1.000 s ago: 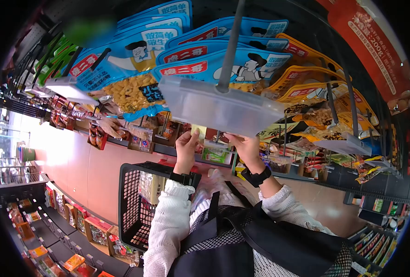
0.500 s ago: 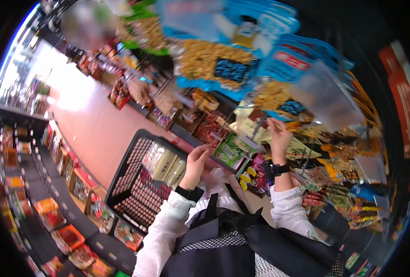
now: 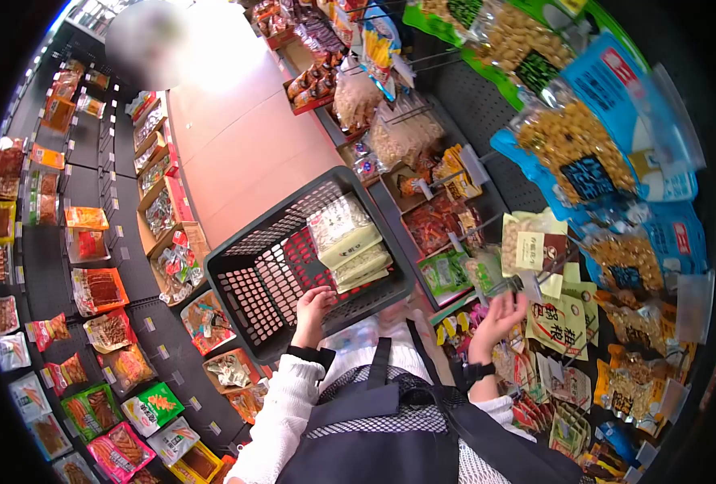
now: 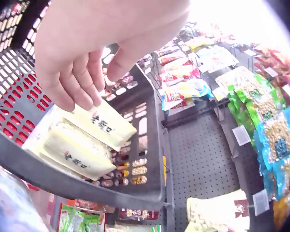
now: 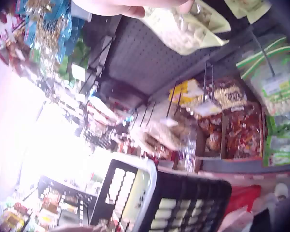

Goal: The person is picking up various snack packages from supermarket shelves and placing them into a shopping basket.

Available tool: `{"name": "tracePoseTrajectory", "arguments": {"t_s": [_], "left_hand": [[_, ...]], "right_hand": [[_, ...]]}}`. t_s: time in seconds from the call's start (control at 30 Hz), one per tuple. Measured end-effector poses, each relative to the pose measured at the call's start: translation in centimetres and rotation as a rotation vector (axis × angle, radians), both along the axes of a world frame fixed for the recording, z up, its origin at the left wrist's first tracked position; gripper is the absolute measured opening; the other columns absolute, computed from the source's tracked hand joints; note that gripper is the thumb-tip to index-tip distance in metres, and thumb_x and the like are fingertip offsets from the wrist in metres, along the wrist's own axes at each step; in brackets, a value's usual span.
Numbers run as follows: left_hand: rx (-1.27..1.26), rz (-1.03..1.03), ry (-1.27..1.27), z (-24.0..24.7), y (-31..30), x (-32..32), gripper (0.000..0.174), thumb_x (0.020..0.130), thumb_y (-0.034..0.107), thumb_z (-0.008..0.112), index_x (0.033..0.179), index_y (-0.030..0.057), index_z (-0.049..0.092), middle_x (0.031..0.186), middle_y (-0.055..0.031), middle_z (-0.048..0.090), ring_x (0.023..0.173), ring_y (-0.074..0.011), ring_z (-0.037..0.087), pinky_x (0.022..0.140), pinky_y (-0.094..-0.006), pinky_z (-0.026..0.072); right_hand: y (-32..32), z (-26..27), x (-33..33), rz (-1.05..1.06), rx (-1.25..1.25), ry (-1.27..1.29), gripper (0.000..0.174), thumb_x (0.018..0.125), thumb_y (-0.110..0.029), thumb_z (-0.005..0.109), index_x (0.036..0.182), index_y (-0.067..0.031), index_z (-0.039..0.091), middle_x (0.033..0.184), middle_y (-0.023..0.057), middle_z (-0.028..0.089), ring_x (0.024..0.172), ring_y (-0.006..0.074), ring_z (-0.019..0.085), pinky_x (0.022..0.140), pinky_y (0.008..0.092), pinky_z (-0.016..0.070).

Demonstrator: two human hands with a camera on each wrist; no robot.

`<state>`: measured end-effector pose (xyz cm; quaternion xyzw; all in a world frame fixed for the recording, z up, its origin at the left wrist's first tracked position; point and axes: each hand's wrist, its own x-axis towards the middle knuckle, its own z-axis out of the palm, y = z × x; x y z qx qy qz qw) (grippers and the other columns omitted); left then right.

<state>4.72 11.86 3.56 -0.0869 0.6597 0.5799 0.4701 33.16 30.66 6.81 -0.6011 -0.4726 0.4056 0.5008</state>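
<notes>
In the head view my left hand (image 3: 313,313) is over the near edge of a black shopping basket (image 3: 273,348), fingers loosely bent and holding nothing. Below its fingers in the left wrist view, pale yellow packets (image 4: 82,152) with black lettering lie in the basket. My right hand (image 3: 495,327) is raised at the rack on the right, by a hook's price tag. Right above it hangs a pale yellow bag of peanuts (image 3: 527,246) with a brown label. In the right wrist view the fingertips overlap this bag (image 5: 181,36); I cannot tell whether they pinch it.
Blue bags of nuts (image 3: 592,153) and more pale bags (image 3: 558,323) hang on the right rack, whose hooks stick out. Shelves of packaged snacks (image 3: 100,289) line the left side. A pink floor aisle (image 3: 237,113) runs ahead between them.
The view has swung left and down, bringing the basket to the middle. My left hand has come away from the rack to the basket; my right hand stays among the hanging bags.
</notes>
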Motion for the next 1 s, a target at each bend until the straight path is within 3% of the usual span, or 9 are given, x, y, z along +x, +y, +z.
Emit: {"name": "tracePoseTrajectory", "arguments": {"t_s": [0.17, 0.4, 0.57, 0.6, 0.63, 0.7, 0.77, 0.83, 1.0], "left_hand": [[-0.125, 0.038, 0.033, -4.8, 0.0, -5.3, 0.031, 0.09, 0.022, 0.047, 0.114, 0.0024, 0.047, 0.105, -0.0114, 0.06, 0.095, -0.0169, 0.057, 0.08, -0.0294, 0.0453], [-0.049, 0.149, -0.17, -12.7, 6.3, -11.6, 0.035, 0.088, 0.034, 0.049, 0.108, 0.0061, 0.054, 0.092, -0.0026, 0.06, 0.072, -0.01, 0.052, 0.06, -0.0271, 0.0405], [-0.029, 0.164, -0.237, -16.1, 9.4, -14.4, 0.029, 0.086, 0.035, 0.053, 0.083, 0.0069, 0.059, 0.062, 0.0033, 0.049, 0.051, -0.0096, 0.044, 0.047, -0.0242, 0.0345], [0.049, 0.153, -0.289, -23.8, 7.9, -15.3, 0.03, 0.085, 0.035, 0.055, 0.085, 0.0053, 0.06, 0.061, 0.0005, 0.054, 0.048, -0.0124, 0.045, 0.045, -0.0263, 0.0356], [-0.02, 0.196, -0.306, -22.9, 8.5, -15.9, 0.026, 0.083, 0.031, 0.059, 0.085, 0.0049, 0.061, 0.061, -0.0007, 0.055, 0.047, -0.0133, 0.046, 0.044, -0.0277, 0.0347], [0.016, -0.072, 0.062, -23.1, 7.6, -16.8, 0.024, 0.08, 0.029, 0.064, 0.077, 0.0056, 0.06, 0.058, 0.0012, 0.05, 0.046, -0.0119, 0.043, 0.042, -0.0272, 0.0314], [0.016, 0.095, -0.015, -23.7, 8.7, -16.8, 0.022, 0.079, 0.026, 0.066, 0.08, 0.0053, 0.06, 0.057, 0.0025, 0.048, 0.045, -0.0104, 0.042, 0.041, -0.0259, 0.0313], [0.182, 0.003, -0.391, -22.9, 6.9, -18.3, 0.026, 0.081, 0.027, 0.065, 0.093, 0.0041, 0.061, 0.064, -0.0007, 0.057, 0.053, -0.0111, 0.052, 0.046, -0.0241, 0.0386], [0.174, -0.18, -0.244, -17.9, 6.5, -17.5, 0.029, 0.083, 0.034, 0.063, 0.103, 0.0137, 0.059, 0.092, 0.0002, 0.06, 0.073, -0.0115, 0.055, 0.065, -0.0251, 0.0431]], "right_hand": [[-3.3, 0.6, -4.7, 0.734, -0.116, -0.122, 0.017, 0.084, -0.002, 0.054, 0.101, -0.0011, 0.058, 0.088, 0.0089, 0.062, 0.083, 0.0199, 0.061, 0.073, 0.0297, 0.0477], [-2.2, -0.8, -16.4, 1.24, 0.042, -0.305, 0.025, 0.081, -0.006, 0.056, 0.105, -0.0018, 0.055, 0.107, 0.0153, 0.056, 0.099, 0.0316, 0.054, 0.084, 0.0363, 0.0452], [-1.7, -2.5, -23.4, 1.226, 0.063, -0.384, 0.027, 0.083, -0.01, 0.055, 0.108, -0.0016, 0.054, 0.106, 0.0152, 0.055, 0.1, 0.0318, 0.054, 0.086, 0.036, 0.0441], [-2.0, -2.4, -24.1, 1.206, 0.039, -0.361, 0.027, 0.083, -0.01, 0.055, 0.109, -0.0019, 0.054, 0.106, 0.0152, 0.055, 0.1, 0.0315, 0.054, 0.085, 0.0358, 0.0444], [-2.1, -2.4, -24.7, 1.184, 0.025, -0.343, 0.028, 0.083, -0.01, 0.055, 0.109, -0.0022, 0.054, 0.106, 0.0151, 0.056, 0.099, 0.0313, 0.054, 0.085, 0.0356, 0.0446], [-3.0, -2.5, -24.9, 1.163, -0.058, -0.316, 0.029, 0.083, -0.01, 0.055, 0.11, -0.0028, 0.053, 0.104, 0.015, 0.056, 0.095, 0.0314, 0.056, 0.082, 0.0358, 0.0458], [-4.0, -2.8, -24.1, 1.214, -0.128, -0.346, 0.028, 0.083, -0.01, 0.055, 0.11, -0.0029, 0.053, 0.104, 0.015, 0.057, 0.095, 0.0316, 0.056, 0.081, 0.0359, 0.0459], [-4.9, -3.2, -22.9, 1.206, -0.092, -0.361, 0.027, 0.083, -0.011, 0.054, 0.109, -0.0032, 0.054, 0.102, 0.0144, 0.057, 0.093, 0.0316, 0.056, 0.08, 0.0362, 0.0461], [-6.0, -2.6, -20.1, 1.214, -0.159, -0.455, 0.023, 0.083, -0.013, 0.054, 0.106, -0.0056, 0.055, 0.097, 0.0119, 0.058, 0.089, 0.0307, 0.057, 0.077, 0.037, 0.0466]]}}
